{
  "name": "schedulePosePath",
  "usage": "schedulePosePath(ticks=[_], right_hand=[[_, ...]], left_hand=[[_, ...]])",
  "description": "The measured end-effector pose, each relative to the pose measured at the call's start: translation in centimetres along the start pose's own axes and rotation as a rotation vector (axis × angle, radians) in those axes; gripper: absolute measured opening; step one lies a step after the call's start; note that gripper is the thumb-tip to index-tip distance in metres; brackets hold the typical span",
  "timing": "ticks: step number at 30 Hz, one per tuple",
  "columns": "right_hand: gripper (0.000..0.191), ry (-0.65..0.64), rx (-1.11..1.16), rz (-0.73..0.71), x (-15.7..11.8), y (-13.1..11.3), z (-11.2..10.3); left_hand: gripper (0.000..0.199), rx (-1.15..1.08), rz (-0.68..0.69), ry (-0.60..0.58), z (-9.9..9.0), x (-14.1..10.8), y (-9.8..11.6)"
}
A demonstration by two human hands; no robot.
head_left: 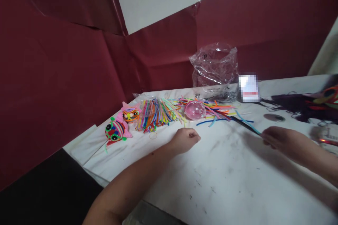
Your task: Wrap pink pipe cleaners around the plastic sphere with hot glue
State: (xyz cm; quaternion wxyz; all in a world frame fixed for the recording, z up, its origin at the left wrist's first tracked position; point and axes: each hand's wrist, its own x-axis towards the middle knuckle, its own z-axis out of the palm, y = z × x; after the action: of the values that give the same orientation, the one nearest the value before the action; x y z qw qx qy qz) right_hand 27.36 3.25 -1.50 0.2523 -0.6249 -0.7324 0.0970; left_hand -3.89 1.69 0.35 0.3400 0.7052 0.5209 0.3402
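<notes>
My right hand (277, 139) pinches the near ends of a black pipe cleaner (246, 125) and a light blue one, which slant away over the white table. Curled closed, my left hand (186, 140) rests on the tabletop, and nothing sticks out of its fingers. Beyond it lies a bundle of many-coloured pipe cleaners (155, 114) in clear wrap. More loose pipe cleaners (219, 107) spread to the right of the bundle. A pink transparent dome (195, 110) sits among them. A dark blue pipe cleaner (208, 121) lies in front of the dome.
Two colourful animal-face crafts (116, 130) lie at the left. A clear plastic bag (215, 66) stands at the back, beside a blurred-out white item (249, 88). Dark fringed material (293, 105) and a round dark disc (274, 117) are on the right. A red sheet (163, 63) hangs behind.
</notes>
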Motion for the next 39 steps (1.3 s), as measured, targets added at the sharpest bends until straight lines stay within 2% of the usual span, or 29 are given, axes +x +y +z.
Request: schedulePosePath(ticks=[1, 4, 7, 10, 14, 19, 26, 32, 34, 39], right_hand=[[0.031, -0.040, 0.191, 0.036, -0.4, -1.0, -0.2], [0.036, -0.208, 0.615, -0.020, -1.9, -4.3, 0.0], [0.049, -0.351, 0.809, 0.050, -2.9, -6.4, 1.4], [0.050, -0.398, 0.902, 0.039, -3.4, -6.6, 2.5], [0.050, -0.399, 0.812, 0.012, -3.6, -6.2, 2.7], [0.052, -0.493, 0.759, 0.008, -3.7, -6.2, 2.5], [0.041, -0.410, 0.741, -0.058, -3.5, -5.9, 2.8], [0.034, -0.490, 0.687, -0.081, -3.5, -5.8, 2.5], [0.030, -0.458, 0.597, -0.104, -3.5, -5.7, 2.4], [0.020, -0.229, 0.167, -0.212, -3.6, -5.7, 2.1]], left_hand=[[0.014, -0.057, -0.020, -0.042, 0.9, -0.1, 0.6], [0.027, -0.284, -0.100, -0.129, 3.7, -0.2, 2.1], [0.040, -0.693, -0.194, -0.159, 6.0, -0.2, 3.1], [0.041, -0.873, -0.195, -0.104, 7.3, 0.1, 3.5], [0.038, -0.932, -0.194, 0.013, 7.5, 0.7, 3.3], [0.036, -0.970, -0.187, 0.113, 6.9, 1.3, 3.0], [0.034, -0.994, -0.153, 0.117, 5.9, 1.6, 2.7], [0.031, -0.920, -0.169, 0.070, 5.4, 2.0, 2.6], [0.028, -0.846, -0.195, 0.075, 4.9, 2.3, 2.2], [0.025, -0.742, -0.286, 0.040, 3.9, 2.8, 1.5]])
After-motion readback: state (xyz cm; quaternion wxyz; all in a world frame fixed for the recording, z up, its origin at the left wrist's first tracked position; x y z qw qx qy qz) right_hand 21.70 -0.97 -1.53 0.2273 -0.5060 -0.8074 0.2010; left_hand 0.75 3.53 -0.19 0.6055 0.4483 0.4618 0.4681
